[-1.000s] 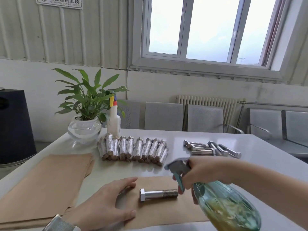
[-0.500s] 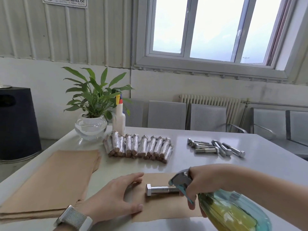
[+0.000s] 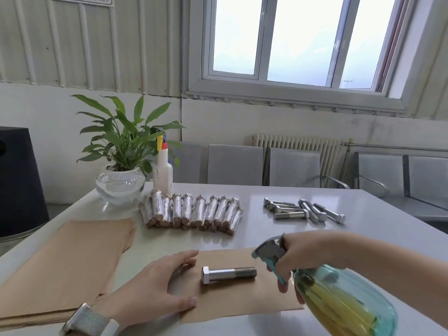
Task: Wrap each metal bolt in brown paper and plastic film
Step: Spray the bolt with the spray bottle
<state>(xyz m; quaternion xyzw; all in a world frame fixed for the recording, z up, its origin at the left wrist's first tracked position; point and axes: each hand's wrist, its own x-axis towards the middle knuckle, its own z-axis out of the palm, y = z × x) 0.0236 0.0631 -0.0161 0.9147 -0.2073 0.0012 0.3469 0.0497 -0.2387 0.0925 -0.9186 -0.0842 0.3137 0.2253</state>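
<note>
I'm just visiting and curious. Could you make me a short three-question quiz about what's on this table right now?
1. True or false: the bolt on the brown sheet is already wrapped.
2. What does the right hand hold? A) spray bottle B) tape C) scissors
3. Fill in: the left hand presses flat on the ____.

Key: 1 false; 2 A; 3 brown sheet.

Right hand (image 3: 305, 253) grips spray bottle (image 3: 339, 301) beside bolt (image 3: 229, 274).
</note>
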